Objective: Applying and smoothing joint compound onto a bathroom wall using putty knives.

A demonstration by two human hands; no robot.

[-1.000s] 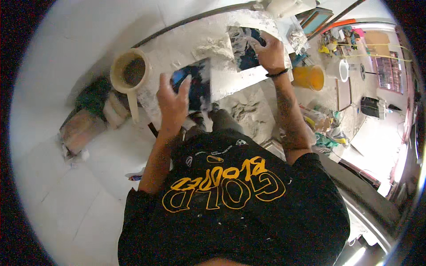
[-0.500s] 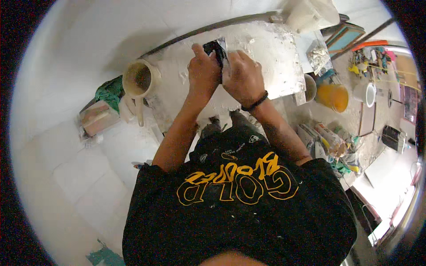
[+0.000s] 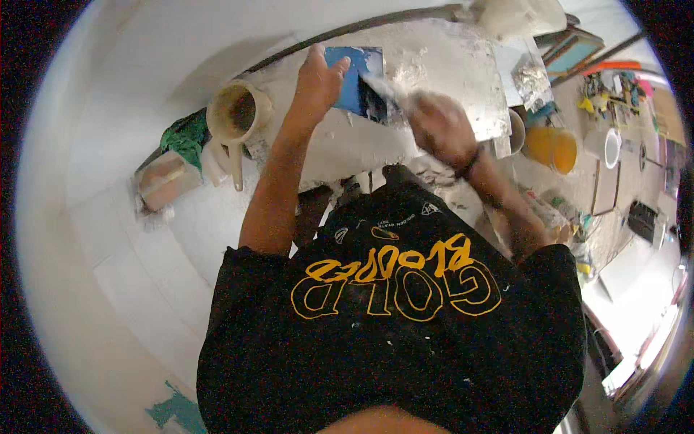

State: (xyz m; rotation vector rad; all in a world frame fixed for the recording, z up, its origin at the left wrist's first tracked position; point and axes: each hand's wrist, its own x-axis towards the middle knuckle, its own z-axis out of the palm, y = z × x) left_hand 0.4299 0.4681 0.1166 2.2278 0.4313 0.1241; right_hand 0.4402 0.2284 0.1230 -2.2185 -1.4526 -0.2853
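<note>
My left hand (image 3: 316,90) grips a flat blue rectangular piece (image 3: 348,88) by its left side, thumb on top. White smears and a dark area show on the piece, which is held over a white-crusted work table (image 3: 452,65). At its right side is my right hand (image 3: 442,129), smeared by motion, with fingers curled. A narrow pale flat tool (image 3: 383,87) reaches from those fingers across the blue piece's right part; its exact kind is blurred. A lump of white paste (image 3: 410,65) lies on the table just beyond.
Left of the table is a pale pot with a handle (image 3: 236,170), beside green cloth or plastic (image 3: 184,141) and a wrapped block (image 3: 163,181). On the right are a yellow bucket (image 3: 551,148), a white bucket (image 3: 612,148) and crumpled foil-like material (image 3: 533,76). A wall borders the left.
My right hand has moved away to the right and toward me, apart from the left. The held piece now turns its blue face up, where it showed mostly dark before.
</note>
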